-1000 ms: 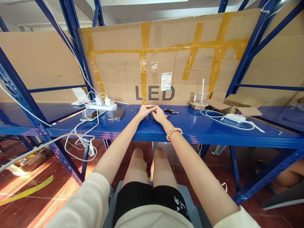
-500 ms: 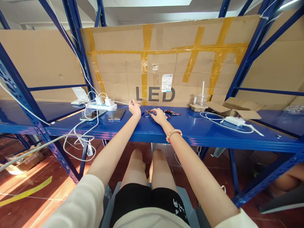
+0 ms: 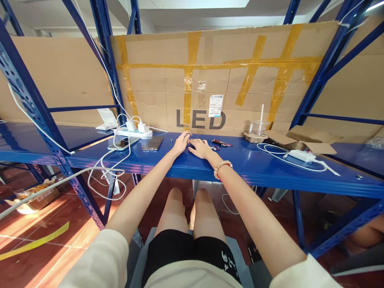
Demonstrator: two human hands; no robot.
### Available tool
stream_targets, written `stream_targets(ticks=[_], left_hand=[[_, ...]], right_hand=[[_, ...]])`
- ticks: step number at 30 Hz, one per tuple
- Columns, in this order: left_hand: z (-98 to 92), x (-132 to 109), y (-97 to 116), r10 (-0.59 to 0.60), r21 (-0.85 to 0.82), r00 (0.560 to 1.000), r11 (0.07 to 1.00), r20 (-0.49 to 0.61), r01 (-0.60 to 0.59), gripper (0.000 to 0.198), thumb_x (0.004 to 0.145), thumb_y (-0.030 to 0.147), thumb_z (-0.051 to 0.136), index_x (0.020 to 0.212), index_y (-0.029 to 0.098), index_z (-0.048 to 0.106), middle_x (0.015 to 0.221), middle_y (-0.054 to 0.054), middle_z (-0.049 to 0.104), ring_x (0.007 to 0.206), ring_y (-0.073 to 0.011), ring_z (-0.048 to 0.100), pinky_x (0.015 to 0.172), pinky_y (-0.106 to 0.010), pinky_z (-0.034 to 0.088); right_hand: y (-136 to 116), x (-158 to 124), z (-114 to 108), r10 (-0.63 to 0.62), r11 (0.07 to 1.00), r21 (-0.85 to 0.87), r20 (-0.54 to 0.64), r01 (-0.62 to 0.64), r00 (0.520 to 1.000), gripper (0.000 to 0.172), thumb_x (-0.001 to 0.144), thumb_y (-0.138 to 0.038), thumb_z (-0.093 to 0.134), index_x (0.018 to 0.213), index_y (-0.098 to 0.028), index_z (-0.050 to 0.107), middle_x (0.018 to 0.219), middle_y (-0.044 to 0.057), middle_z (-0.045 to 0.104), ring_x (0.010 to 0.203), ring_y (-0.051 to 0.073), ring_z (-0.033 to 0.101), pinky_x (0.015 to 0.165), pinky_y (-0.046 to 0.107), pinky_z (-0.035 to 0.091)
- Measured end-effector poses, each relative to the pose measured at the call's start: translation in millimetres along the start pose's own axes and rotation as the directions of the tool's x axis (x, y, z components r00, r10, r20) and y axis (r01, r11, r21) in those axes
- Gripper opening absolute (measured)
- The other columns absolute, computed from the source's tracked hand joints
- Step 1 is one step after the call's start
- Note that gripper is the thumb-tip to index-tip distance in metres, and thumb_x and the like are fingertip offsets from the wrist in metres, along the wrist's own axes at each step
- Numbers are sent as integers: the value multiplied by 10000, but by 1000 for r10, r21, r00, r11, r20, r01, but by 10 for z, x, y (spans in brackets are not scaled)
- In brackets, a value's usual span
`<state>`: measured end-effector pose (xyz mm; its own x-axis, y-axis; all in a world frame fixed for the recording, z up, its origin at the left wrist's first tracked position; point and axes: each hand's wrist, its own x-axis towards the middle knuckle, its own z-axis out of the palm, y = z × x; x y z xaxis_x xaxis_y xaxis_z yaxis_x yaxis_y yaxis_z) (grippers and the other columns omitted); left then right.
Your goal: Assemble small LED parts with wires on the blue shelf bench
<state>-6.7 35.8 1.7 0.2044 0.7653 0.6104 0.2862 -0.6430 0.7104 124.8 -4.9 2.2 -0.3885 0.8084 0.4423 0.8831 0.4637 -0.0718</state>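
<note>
My left hand [image 3: 181, 143] rests on the blue shelf [image 3: 246, 161] with its fingers curled together. Whatever lies in them, if anything, is hidden. Close against it, my right hand [image 3: 200, 148] lies low on the surface, palm down, its fingers stretched out and a little apart. Small metal and coloured pieces [image 3: 215, 148] show at its right edge, partly covered by the hand. Just beyond them is a slim red and dark tool [image 3: 222, 143], too small to name. A beaded bracelet [image 3: 222, 168] circles my right wrist.
Phones [image 3: 152, 144] and a white power strip [image 3: 135, 131] with cables stand to the left. A clear cup with a straw [image 3: 258, 129], an open cardboard box [image 3: 300, 138] and a white adapter [image 3: 302, 155] are on the right. A cardboard sheet [image 3: 168, 92] backs the shelf.
My left hand has moved right and slightly down, closing the gap to my right hand. My right hand's fingers now lie flatter over the small pieces. The view has shifted slightly left.
</note>
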Motion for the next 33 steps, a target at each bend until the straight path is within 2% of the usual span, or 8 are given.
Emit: stream_targets(ticks=[4,9,15,19,26,33], left_hand=[[-6,-5,-49,47,33,999,998,14,-47,212,810,209,402,959,177,550,641,13,563,671,-113,542,743,-241,421],[-15,-47,-6,19,129,999,991,29,-22,245,796,185,412,1015,174,519,657,8,582,688,-130,558,760,-259,421],[-11,-80,73,45,222,997,973,61,-57,222,826,230,385,959,173,554,679,-10,591,698,-143,557,745,-253,413],[1,-74,62,54,241,994,968,93,-75,232,848,263,357,912,172,560,674,-9,581,687,-136,547,728,-243,412],[9,-80,61,23,296,992,953,121,-58,261,873,285,304,878,175,540,669,-4,568,677,-130,532,714,-252,415],[40,-114,126,33,370,968,920,250,-127,283,886,315,268,891,193,524,696,-8,566,677,-135,531,692,-266,418]], right_hand=[[-1,5,-3,6,1000,10,23,-7,1000,351,862,-318,394,1169,-212,527,1288,91,484,1202,265,360,946,488,253],[3,-8,-3,46,999,21,-43,-45,998,304,847,-295,415,1090,-202,573,1183,89,562,1086,268,443,884,466,321],[22,-34,-29,154,985,94,-143,-142,978,300,793,-150,451,1047,-200,603,1084,65,620,1025,244,498,871,432,358],[38,-58,-63,220,971,130,-170,-199,961,291,758,-102,481,979,-207,640,983,37,663,960,210,548,851,379,393],[71,-65,-63,336,936,167,-155,-311,929,238,792,-155,518,970,-212,665,947,26,680,916,168,600,800,275,441],[58,-75,-64,415,904,167,-115,-395,902,200,806,-248,532,947,-242,674,923,29,679,894,188,607,740,284,466]])
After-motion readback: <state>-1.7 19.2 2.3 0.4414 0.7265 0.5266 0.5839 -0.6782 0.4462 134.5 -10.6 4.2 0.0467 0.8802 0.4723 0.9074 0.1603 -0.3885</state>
